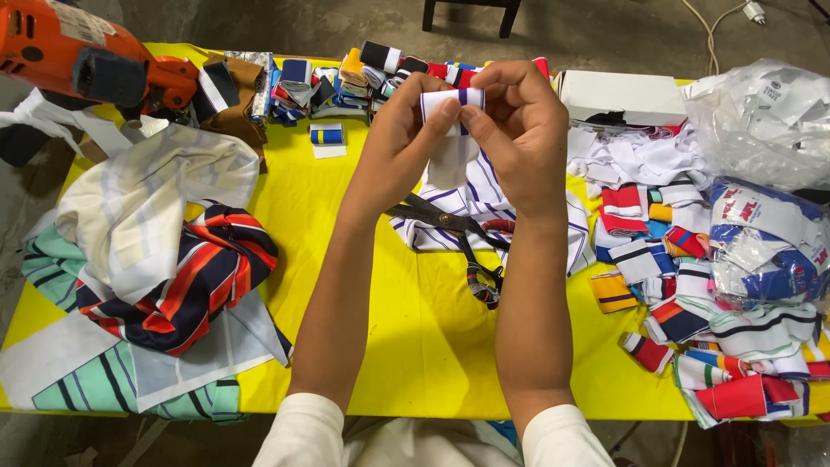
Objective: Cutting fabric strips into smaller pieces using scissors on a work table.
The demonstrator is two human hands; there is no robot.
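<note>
Both hands are raised over the middle of a yellow table point(363, 285). My left hand point(399, 138) and my right hand point(516, 130) pinch between them a small white fabric piece with dark blue stripes point(450, 130), fingers gripping its top edge. Below the hands lies a white cloth with thin purple stripes point(467, 203). Dark scissors point(471, 246) rest on that cloth, handles toward me.
A heap of striped fabrics point(164, 277) lies at the left, an orange power tool point(78, 56) at the far left corner. Folded coloured ribbed pieces point(346, 78) line the back edge. A white box point(618, 95), plastic bags point(769, 112) and many striped pieces point(692, 311) fill the right.
</note>
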